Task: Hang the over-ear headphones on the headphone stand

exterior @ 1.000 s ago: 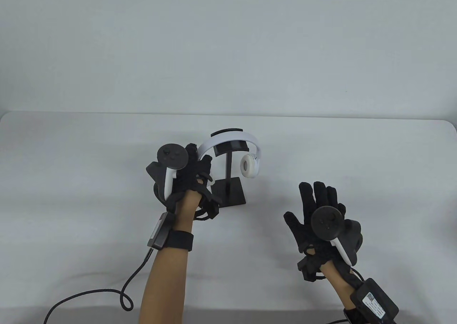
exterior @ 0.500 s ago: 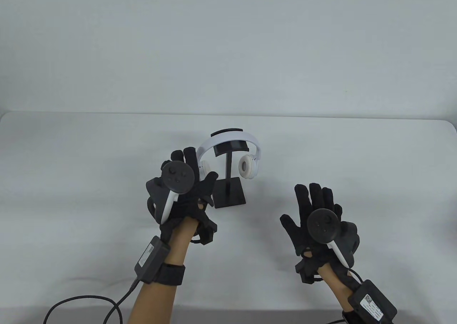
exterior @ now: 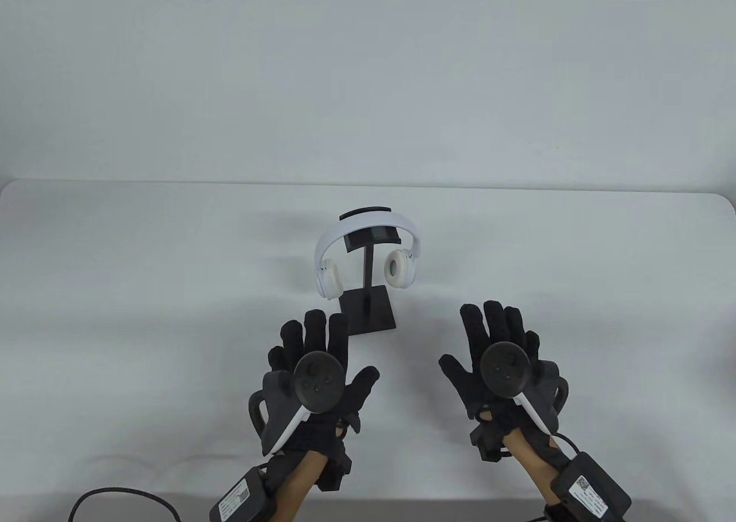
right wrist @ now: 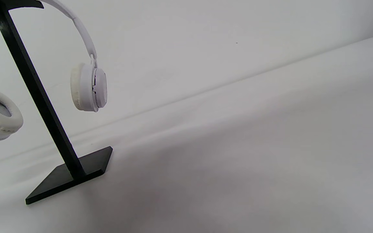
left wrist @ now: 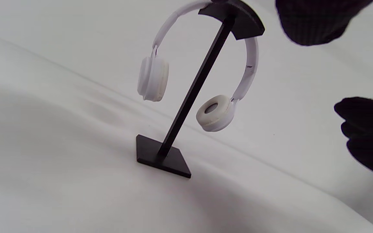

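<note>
White over-ear headphones (exterior: 397, 267) hang by their band over the top of a black headphone stand (exterior: 368, 309) in the middle of the table. They also show in the left wrist view (left wrist: 215, 112) on the stand (left wrist: 189, 97), and in the right wrist view (right wrist: 87, 86) on the stand (right wrist: 40, 100). My left hand (exterior: 322, 349) is open and empty, spread flat in front of the stand's base. My right hand (exterior: 494, 338) is open and empty, to the right of the base. Neither hand touches the headphones.
The table (exterior: 115, 292) is covered in white cloth, with a pale wall behind. A black cable (exterior: 132, 496) runs from my left wrist along the front left edge.
My left hand let go of the left ear cup and drew back toward me, fingers spread. My right hand shifted slightly left. The headphones stay hanging on the stand.
</note>
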A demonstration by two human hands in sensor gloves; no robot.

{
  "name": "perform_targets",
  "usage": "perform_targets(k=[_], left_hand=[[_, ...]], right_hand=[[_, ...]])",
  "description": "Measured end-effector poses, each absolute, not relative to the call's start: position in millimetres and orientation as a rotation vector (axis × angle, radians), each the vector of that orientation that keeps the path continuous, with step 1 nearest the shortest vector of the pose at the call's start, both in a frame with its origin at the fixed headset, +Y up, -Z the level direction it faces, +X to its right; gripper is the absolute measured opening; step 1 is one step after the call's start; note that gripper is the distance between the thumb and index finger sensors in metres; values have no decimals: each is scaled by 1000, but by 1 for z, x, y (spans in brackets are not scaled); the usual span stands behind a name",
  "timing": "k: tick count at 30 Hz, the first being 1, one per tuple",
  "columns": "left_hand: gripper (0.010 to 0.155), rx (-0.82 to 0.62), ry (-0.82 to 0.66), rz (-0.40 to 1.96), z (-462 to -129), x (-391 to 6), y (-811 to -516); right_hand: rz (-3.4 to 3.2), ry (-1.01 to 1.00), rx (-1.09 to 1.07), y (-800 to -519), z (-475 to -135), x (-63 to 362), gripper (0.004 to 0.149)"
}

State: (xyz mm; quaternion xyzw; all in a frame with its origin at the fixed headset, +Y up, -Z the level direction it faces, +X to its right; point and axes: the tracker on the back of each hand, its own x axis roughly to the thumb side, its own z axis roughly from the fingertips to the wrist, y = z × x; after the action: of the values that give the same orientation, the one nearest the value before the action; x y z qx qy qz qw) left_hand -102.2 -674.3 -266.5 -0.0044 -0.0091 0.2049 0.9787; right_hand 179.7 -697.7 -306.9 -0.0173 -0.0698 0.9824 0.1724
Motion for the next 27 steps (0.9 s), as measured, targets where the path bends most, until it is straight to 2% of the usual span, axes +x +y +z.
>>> perform_targets(k=[3, 8, 12, 27], left_hand=[[85, -21, -32, 409, -269, -103, -688], [85, 38, -83, 345, -266, -96, -695], [85, 7, -89, 286, -267, -89, -703], [84, 25, -65, 265, -267, -90, -703]], right_hand=[[2807, -181, -36, -703, -307, 174, 82], [2840, -156, -18, -711, -310, 169, 82], [2896, -134, 20, -717, -308, 164, 83], [2957, -149, 81, -719, -299, 152, 80]])
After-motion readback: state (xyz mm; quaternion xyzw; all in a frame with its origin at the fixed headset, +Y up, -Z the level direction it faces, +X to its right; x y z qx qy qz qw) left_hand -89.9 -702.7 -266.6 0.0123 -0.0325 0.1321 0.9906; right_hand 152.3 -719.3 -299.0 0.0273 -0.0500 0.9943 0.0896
